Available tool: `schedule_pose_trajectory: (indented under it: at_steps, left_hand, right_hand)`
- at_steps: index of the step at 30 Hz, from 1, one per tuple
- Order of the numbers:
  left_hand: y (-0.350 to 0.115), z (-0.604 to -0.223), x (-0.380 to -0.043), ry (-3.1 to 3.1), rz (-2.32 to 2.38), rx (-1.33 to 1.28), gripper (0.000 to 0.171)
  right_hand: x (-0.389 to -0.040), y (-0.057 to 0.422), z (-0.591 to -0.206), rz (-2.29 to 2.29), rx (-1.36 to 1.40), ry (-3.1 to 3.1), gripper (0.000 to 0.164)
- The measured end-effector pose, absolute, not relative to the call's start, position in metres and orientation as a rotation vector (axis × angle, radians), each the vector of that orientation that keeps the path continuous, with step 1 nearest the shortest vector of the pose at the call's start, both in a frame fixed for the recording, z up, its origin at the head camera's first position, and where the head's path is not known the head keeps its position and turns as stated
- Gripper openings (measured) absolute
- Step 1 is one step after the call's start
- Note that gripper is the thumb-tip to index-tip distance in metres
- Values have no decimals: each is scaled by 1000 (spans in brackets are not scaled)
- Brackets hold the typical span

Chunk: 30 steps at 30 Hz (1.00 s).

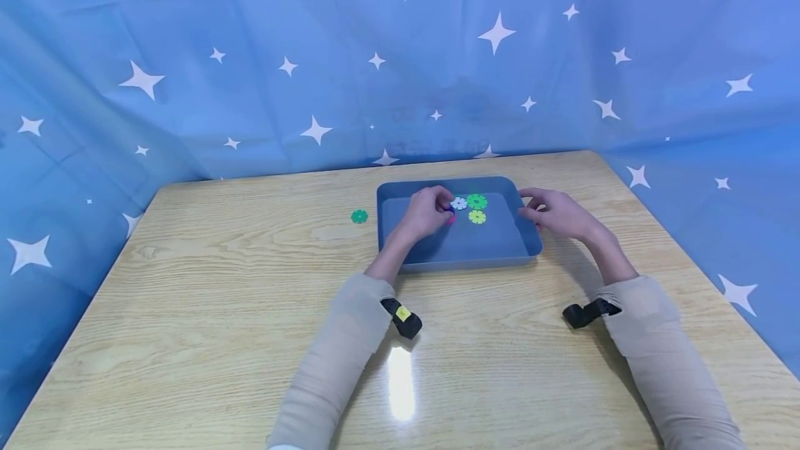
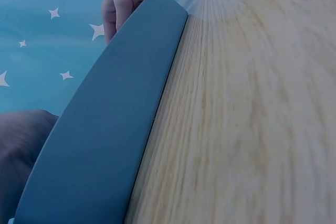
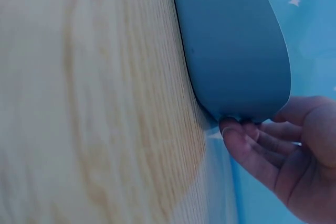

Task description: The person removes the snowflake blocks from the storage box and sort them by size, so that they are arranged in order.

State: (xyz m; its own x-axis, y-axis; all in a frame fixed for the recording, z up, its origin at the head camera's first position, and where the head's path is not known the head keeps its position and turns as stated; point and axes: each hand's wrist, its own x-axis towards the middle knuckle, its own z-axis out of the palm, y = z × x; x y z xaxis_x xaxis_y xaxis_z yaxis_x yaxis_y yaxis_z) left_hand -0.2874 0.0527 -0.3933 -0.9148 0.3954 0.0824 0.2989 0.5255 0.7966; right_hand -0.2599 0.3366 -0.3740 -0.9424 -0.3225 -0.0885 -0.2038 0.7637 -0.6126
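A blue-grey tray (image 1: 462,264) lies on the table. In the head view, my left hand (image 1: 425,214) reaches into it with fingers curled; a small dark blue piece (image 1: 450,208) shows between thumb and forefinger, mostly covered. Just beneath the fingertips is a pink piece (image 1: 451,219). Toothed plastic discs lie flat to the right: a white disc (image 1: 459,203), a green disc (image 1: 477,201) and a yellow-green disc (image 1: 478,217). My right hand (image 1: 559,214) grips the tray's right wall, its fingers low on the outside and thumb at the rim in the right wrist view.
A dark green toothed disc (image 1: 359,216) lies on the wooden table (image 1: 219,311), left of the tray. Behind the table hangs a blue cloth (image 1: 375,61) with white stars. Each sleeve carries a black wrist camera (image 1: 406,323).
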Motion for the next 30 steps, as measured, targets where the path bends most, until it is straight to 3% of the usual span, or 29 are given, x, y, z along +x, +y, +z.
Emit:
schedule_pose_trajectory:
  at_steps: [30]
  left_hand:
    - [82, -402, -307, 2797, 1006, 445, 28]
  right_hand:
    - [-261, 336, -375, -938, -400, 2764, 56]
